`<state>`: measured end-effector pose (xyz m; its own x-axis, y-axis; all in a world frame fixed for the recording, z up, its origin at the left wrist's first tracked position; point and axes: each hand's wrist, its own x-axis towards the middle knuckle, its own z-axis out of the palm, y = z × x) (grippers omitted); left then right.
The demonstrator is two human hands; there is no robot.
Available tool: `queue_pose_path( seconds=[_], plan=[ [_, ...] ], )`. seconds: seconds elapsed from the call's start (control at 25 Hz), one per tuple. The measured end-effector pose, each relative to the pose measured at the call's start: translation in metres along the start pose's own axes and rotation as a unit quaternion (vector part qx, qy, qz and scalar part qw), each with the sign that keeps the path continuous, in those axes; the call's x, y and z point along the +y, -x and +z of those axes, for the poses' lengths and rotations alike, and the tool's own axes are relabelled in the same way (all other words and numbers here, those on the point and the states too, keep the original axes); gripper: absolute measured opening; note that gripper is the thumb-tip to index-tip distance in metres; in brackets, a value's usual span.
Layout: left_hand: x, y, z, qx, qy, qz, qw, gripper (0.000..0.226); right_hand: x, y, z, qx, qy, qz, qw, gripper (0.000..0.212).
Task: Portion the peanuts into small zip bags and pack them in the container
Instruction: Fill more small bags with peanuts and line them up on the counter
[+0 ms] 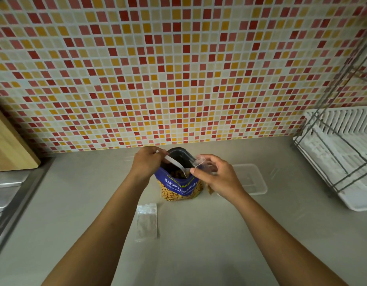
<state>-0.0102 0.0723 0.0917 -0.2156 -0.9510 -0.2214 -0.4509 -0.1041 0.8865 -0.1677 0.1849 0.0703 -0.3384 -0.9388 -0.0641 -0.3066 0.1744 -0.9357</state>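
Note:
A blue and yellow salted peanuts bag [179, 188] stands open on the counter near the wall. My left hand [146, 164] grips the handle of a white spoon [176, 164] whose bowl dips into the bag's mouth. My right hand [214, 175] holds a small clear zip bag [200, 163] with its mouth open beside the spoon; a few peanuts show below the hand. A stack of empty small zip bags [147, 221] lies flat in front of the peanuts bag. The clear plastic container [254, 182] sits to the right, partly hidden by my right hand.
A white dish rack with a wire frame [339, 162] fills the right side of the counter. A wooden board [9, 145] leans at the far left above a steel sink edge [11, 195]. The tiled wall [178, 69] rises just behind the bag.

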Motion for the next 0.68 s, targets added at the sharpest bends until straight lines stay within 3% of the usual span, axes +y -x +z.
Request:
queue_pose_path(
  seconds=[0.4,0.6,0.68],
  plan=[
    [0.004,0.011,-0.019,0.016,0.1,-0.029,0.994,0.016,0.003,0.0,0.0,0.002,-0.109,0.018,0.994,0.045],
    [-0.007,0.008,-0.03,0.038,0.142,-0.093,0.985,0.017,-0.003,-0.001,-0.003,0.051,-0.039,-0.003,0.998,0.05],
    [-0.01,0.006,-0.031,0.083,0.123,-0.047,0.988,0.018,-0.004,0.0,-0.003,0.037,-0.005,-0.015,0.999,0.05]
  ],
)
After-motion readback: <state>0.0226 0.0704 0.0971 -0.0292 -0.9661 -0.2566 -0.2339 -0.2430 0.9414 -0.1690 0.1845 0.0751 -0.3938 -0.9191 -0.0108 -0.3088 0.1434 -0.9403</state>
